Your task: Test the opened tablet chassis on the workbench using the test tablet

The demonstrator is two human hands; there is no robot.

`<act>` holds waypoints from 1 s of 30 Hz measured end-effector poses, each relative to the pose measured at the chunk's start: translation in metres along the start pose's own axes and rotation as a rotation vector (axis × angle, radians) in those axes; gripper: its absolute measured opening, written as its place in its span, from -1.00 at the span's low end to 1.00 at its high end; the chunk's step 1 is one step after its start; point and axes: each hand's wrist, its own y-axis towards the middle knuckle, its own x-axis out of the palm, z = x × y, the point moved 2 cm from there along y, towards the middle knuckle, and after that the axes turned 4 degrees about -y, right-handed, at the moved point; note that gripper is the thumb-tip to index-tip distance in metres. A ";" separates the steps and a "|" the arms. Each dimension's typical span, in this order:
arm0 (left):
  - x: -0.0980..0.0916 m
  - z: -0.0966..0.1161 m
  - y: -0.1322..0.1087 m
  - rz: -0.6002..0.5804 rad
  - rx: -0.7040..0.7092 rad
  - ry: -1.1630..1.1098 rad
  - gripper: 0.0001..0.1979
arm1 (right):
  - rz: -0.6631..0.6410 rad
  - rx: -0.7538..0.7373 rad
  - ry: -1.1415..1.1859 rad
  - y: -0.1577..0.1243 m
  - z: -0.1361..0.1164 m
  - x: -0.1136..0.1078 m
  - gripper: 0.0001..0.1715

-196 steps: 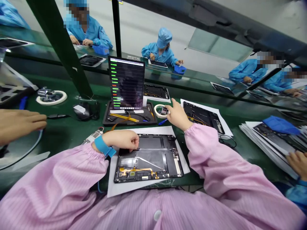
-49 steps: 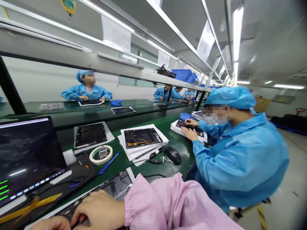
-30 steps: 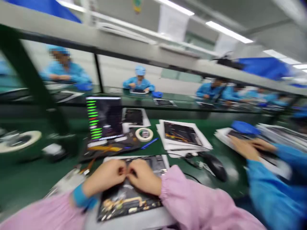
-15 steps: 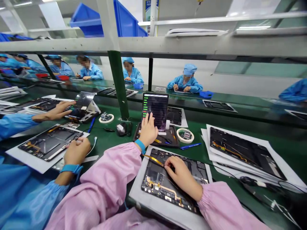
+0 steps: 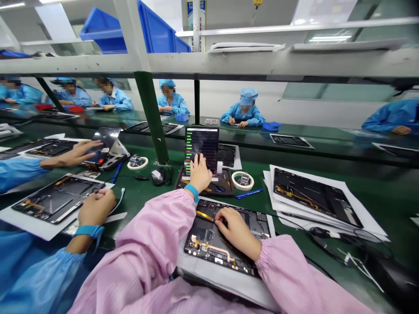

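My left hand (image 5: 199, 174) reaches forward, fingers stretched up against the lit screen of an upright test tablet (image 5: 202, 146) that stands in a black cradle (image 5: 225, 185). My right hand (image 5: 236, 230) lies fingers-down on an opened tablet chassis (image 5: 209, 240) on white paper in front of me. Its fingertips press near a yellow flex cable (image 5: 204, 215) at the chassis's top edge. A blue wrist strap (image 5: 192, 190) is on my left wrist. Both sleeves are pink.
A tape roll (image 5: 242, 179) and blue pen (image 5: 248, 193) lie right of the cradle. A stack of opened tablets (image 5: 314, 196) sits to the right, cables beyond. A co-worker's hands (image 5: 96, 207) work at the left. Green post (image 5: 150, 117) behind; more workers across the belt.
The view has shifted slightly. My left hand slid down the test tablet's screen a little. My right hand stays on the chassis by the flex cable.
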 end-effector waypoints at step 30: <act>0.048 0.078 -0.082 -0.519 0.579 -0.088 -0.74 | 0.064 0.450 0.217 -0.134 0.073 -0.089 -0.82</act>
